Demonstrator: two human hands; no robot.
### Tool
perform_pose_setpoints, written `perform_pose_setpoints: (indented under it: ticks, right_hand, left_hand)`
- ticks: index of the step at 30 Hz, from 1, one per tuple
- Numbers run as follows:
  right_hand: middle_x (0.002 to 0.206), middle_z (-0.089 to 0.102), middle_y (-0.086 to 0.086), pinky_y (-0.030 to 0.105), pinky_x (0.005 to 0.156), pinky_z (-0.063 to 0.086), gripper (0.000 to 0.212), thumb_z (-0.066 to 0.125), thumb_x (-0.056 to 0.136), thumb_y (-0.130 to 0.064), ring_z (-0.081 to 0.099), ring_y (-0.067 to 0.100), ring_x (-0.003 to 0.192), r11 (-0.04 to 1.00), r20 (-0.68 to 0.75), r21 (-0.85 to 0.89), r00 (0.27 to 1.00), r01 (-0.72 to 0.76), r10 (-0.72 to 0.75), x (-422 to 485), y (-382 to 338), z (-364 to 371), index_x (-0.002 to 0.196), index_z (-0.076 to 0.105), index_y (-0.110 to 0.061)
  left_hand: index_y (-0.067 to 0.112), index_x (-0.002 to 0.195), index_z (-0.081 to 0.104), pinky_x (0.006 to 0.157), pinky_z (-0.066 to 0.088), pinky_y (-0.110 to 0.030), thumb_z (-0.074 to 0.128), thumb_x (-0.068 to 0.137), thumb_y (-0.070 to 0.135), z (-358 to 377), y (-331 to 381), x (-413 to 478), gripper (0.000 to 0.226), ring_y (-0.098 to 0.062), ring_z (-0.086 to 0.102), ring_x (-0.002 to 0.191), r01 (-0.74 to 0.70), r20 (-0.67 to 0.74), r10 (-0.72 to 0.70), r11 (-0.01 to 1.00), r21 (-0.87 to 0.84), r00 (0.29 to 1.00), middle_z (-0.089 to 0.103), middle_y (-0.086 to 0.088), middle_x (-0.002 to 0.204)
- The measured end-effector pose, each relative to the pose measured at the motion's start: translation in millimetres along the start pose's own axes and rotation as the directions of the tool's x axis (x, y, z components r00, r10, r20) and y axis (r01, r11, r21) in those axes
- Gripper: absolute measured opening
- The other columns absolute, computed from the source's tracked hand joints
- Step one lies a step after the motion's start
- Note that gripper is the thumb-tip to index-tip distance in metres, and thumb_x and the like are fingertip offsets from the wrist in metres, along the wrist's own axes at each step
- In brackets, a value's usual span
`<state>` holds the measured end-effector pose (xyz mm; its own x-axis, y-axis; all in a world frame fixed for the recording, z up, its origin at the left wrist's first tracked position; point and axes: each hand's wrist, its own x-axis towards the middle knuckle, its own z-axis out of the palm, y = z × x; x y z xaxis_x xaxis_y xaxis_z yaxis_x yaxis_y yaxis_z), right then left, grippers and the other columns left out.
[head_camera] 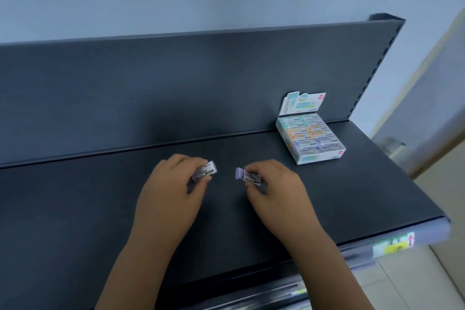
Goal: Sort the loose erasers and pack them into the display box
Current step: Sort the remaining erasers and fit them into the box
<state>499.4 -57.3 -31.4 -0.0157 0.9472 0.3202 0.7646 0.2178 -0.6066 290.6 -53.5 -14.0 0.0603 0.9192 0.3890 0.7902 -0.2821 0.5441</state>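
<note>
While held low over the dark grey matte metal shelf, pinched at far left between the thumb and curled fingertips of the left hand: a small rectangular lilac eraser in a white-and-grey paper sleeve, printed face up, probably for checking its colour against its twin. Just to the right, across a small gap, a second lilac block eraser, gripped likewise by the thumb and bent fingers of the right hand (bare end poking out of the sleeve, pointing at the other eraser). Judged a comparing step of the sort, not yet packing. Contact with the shelf beneath: impossible to tell.

Further right, well apart from both hands and set back against the dark back panel: the white-and-teal cardboard display box, lid flap propped upright, so open for loading from above. Inside, neat rows by colour, with teal at the back, orange in the middle and lilac nearer the front. Hence a likely home for this pair with the lilac ones. Free slots not discernible. At the far right shelf edge, a blurred yellow-and-green price label.
</note>
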Motion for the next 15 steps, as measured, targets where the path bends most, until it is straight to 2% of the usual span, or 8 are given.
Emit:
perform_pose_setpoints:
  ticks: [7, 11, 15]
  right_hand:
    - [0.109, 0.066, -0.016, 0.026, 0.082, 0.048, 0.017, 0.066, 0.089, -0.021, 0.057, 0.006, 0.102, 0.999, -0.077, -0.006, 0.996, -0.044, 0.044, 30, 95, -88, 0.103, 0.069, -0.032]
    - [0.109, 0.065, -0.015, 0.024, 0.083, 0.049, 0.02, 0.068, 0.089, -0.023, 0.059, 0.006, 0.1, 0.997, -0.082, 0.018, 0.993, -0.081, 0.082, 39, 135, -118, 0.108, 0.069, -0.03]
    - [0.107, 0.065, -0.013, 0.025, 0.083, 0.05, 0.022, 0.068, 0.09, -0.022, 0.059, 0.006, 0.096, 0.997, -0.073, 0.017, 0.994, -0.08, 0.081, 45, 162, -131, 0.111, 0.069, -0.028]
  left_hand:
    - [0.035, 0.109, 0.067, 0.078, 0.051, -0.032, 0.069, 0.09, 0.027, 89, 98, 30, 0.021, -0.007, 0.058, 0.094, -0.04, 0.038, 0.043, 0.998, -0.058, 0.998, 0.059, 0.02, 0.105]
    - [0.034, 0.114, 0.066, 0.077, 0.052, -0.031, 0.066, 0.092, 0.032, 121, 134, 42, 0.022, -0.005, 0.057, 0.096, -0.069, 0.04, 0.068, 0.998, 0.017, 0.997, 0.06, 0.019, 0.109]
    - [0.03, 0.118, 0.068, 0.077, 0.051, -0.032, 0.067, 0.092, 0.034, 144, 154, 59, 0.027, -0.012, 0.054, 0.098, -0.079, 0.037, 0.075, 0.99, 0.121, 0.997, 0.063, 0.015, 0.11]
